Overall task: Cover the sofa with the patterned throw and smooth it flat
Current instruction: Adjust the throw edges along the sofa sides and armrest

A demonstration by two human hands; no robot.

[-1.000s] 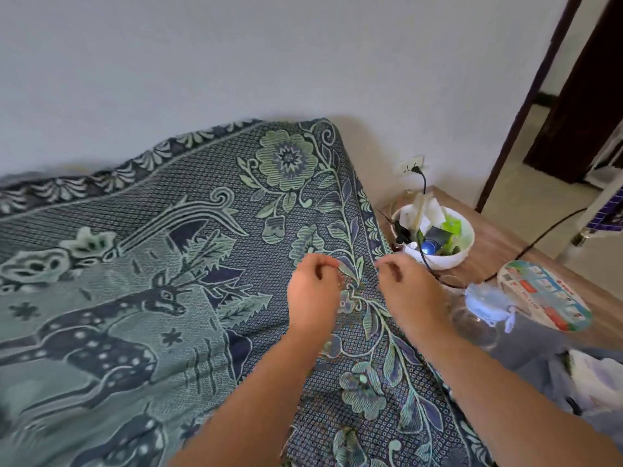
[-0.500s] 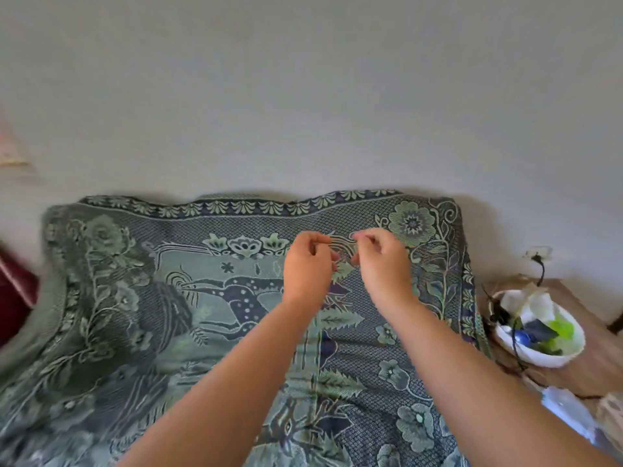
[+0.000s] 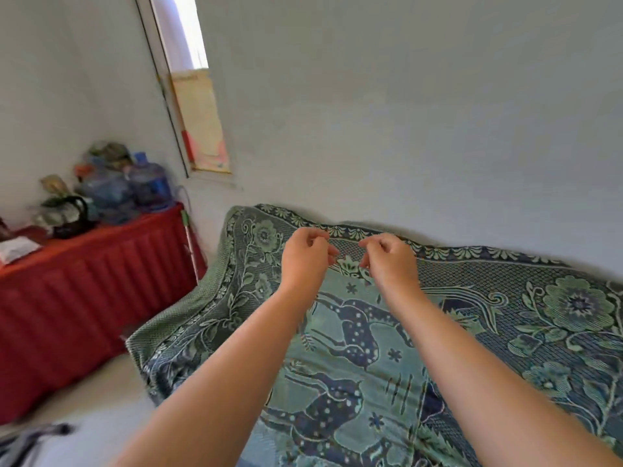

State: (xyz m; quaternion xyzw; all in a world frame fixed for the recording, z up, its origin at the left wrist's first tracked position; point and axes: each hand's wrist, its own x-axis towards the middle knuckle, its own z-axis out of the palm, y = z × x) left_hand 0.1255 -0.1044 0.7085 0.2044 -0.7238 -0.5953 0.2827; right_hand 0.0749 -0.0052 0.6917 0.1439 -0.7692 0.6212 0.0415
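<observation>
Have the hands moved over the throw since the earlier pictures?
Yes. Judged by the throw pattern, the left hand and right hand moved left, from its right border toward its left end.

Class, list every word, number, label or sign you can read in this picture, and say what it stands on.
No text can be read.
Hanging sheet by the window: print too blurred.
White packet on the red table: too blurred.
Water jugs: no legible label.
Patterned throw: deer and flowers only, no lettering.

Green-and-navy patterned throw [image 3: 354, 348] with deer and flowers — draped over sofa, mostly flat
</observation>
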